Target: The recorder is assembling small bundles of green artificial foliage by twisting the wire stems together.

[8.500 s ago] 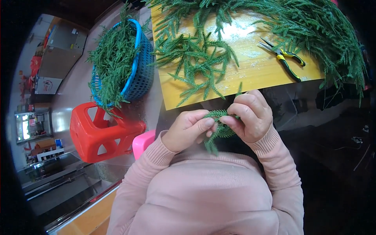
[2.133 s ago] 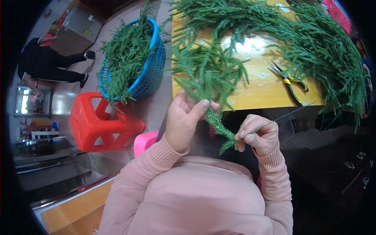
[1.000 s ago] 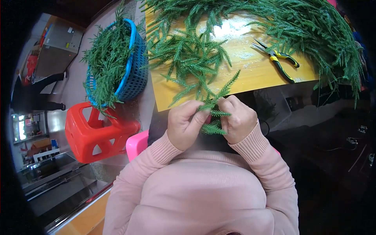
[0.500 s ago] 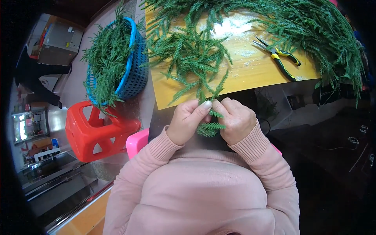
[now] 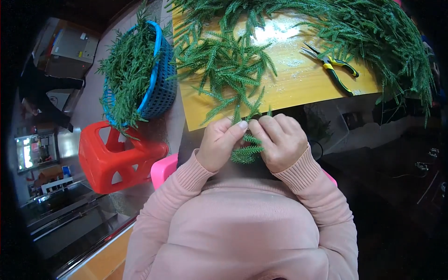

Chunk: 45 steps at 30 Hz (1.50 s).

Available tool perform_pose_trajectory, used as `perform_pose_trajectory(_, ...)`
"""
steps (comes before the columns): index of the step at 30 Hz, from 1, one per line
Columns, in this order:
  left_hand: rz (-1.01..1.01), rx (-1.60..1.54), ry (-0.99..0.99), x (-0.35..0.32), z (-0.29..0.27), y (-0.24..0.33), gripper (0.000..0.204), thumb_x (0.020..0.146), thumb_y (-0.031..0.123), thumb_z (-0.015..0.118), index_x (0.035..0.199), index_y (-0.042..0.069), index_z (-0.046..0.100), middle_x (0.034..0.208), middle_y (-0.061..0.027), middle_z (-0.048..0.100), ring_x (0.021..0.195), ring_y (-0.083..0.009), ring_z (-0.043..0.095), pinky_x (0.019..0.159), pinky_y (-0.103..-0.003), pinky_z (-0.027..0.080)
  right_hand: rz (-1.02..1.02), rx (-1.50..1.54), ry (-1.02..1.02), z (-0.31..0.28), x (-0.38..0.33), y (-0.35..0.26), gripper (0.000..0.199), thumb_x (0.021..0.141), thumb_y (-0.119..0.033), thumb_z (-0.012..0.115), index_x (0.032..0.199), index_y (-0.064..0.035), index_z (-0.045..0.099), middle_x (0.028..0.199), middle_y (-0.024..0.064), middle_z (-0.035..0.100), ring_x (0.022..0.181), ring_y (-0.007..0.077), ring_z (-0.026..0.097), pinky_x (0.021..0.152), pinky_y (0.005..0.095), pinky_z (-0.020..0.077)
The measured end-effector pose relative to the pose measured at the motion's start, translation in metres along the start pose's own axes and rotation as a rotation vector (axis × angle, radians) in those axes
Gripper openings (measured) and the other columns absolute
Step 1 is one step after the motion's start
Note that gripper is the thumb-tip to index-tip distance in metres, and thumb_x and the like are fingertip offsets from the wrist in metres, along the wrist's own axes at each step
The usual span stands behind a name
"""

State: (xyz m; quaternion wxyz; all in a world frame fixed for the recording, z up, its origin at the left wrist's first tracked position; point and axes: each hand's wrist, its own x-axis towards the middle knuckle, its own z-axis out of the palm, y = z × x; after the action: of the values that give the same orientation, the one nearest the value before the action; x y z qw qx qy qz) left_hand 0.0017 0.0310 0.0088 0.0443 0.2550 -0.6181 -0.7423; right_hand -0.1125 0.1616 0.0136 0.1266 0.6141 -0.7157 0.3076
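Note:
Both my hands meet just off the near edge of the yellow tabletop, around an artificial green pine garland (image 5: 228,74). My left hand (image 5: 222,143) pinches its stem between thumb and curled fingers. Close against it, my right hand (image 5: 282,142) is closed on the same garland, knuckles up, its fingertips partly hidden. Below the grip, short needle sprigs (image 5: 247,153) poke out between the hands. The rest of the garland runs away from me onto the table. What the fingertips do at the stem is too small to make out.
On the yellow table (image 5: 298,93) lie long-nose pliers (image 5: 331,69) with black and yellow handles. More pine garlands (image 5: 373,42) are heaped at the far right. To the left stand a blue basket (image 5: 161,70) full of greenery, a red stool (image 5: 100,158) and a person's dark-clothed legs (image 5: 51,88).
My right hand has rolled over, its knuckles now turned further upward. My left hand has shifted slightly left, and the sprigs between the hands have moved a little. The person at left has moved slightly.

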Motion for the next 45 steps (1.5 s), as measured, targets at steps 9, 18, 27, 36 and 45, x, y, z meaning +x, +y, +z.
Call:
perform_pose_trajectory(9, 0.124, 0.177, -0.033, -0.001, 0.001, 0.008, 0.019, 0.091, 0.017, 0.053, 0.089, -0.001, 0.059, 0.067, 0.0012, 0.054, 0.059, -0.0057, 0.051, 0.052, -0.023, 0.042, -0.073, 0.059, 0.188, 0.010, 0.003, -0.004, 0.022, 0.070, -0.009, 0.060, 0.089, 0.0007, 0.054, 0.083, 0.0130, 0.057, 0.079, 0.0287, 0.059, 0.069, 0.0373, 0.0502)
perform_pose_trajectory(18, 0.915, 0.917, -0.083, 0.015, -0.023, -0.004, 0.019, 0.087, 0.018, 0.057, 0.075, 0.004, 0.057, 0.065, -0.0074, 0.051, 0.057, -0.0182, 0.052, 0.053, -0.032, 0.039, 0.601, 1.164, -0.219, 0.004, -0.011, 0.006, 0.022, 0.070, 0.014, 0.055, 0.081, -0.0014, 0.043, 0.086, 0.0145, 0.059, 0.080, 0.0198, 0.059, 0.069, 0.0309, 0.0508)
perform_pose_trajectory(27, 0.448, 0.579, -0.188, 0.006, -0.019, 0.003, 0.025, 0.091, 0.018, 0.053, 0.071, 0.002, 0.052, 0.059, -0.0026, 0.046, 0.052, -0.0110, 0.041, 0.050, -0.027, 0.034, 0.484, 1.073, -0.115, 0.010, -0.012, 0.010, 0.018, 0.072, 0.012, 0.053, 0.081, -0.0014, 0.047, 0.079, 0.0114, 0.059, 0.075, 0.0199, 0.061, 0.067, 0.0301, 0.0503)
perform_pose_trajectory(36, 0.164, 0.151, -0.073, 0.003, -0.006, 0.001, 0.029, 0.091, 0.026, 0.054, 0.073, 0.004, 0.053, 0.059, 0.0015, 0.048, 0.050, -0.0098, 0.039, 0.047, -0.024, 0.034, 0.071, 0.420, 0.051, 0.007, -0.003, 0.014, 0.029, 0.062, 0.006, 0.063, 0.089, -0.0022, 0.059, 0.074, 0.0099, 0.058, 0.069, 0.0254, 0.060, 0.065, 0.0319, 0.0496)
perform_pose_trajectory(45, -0.229, -0.313, -0.081, 0.002, 0.005, -0.001, 0.027, 0.092, 0.024, 0.051, 0.070, 0.008, 0.051, 0.058, -0.0018, 0.049, 0.045, -0.0086, 0.043, 0.041, -0.021, 0.032, 0.020, 0.253, -0.037, 0.003, -0.005, 0.009, 0.018, 0.067, -0.001, 0.065, 0.083, -0.0015, 0.059, 0.067, 0.0098, 0.055, 0.062, 0.0266, 0.057, 0.058, 0.0330, 0.0465)
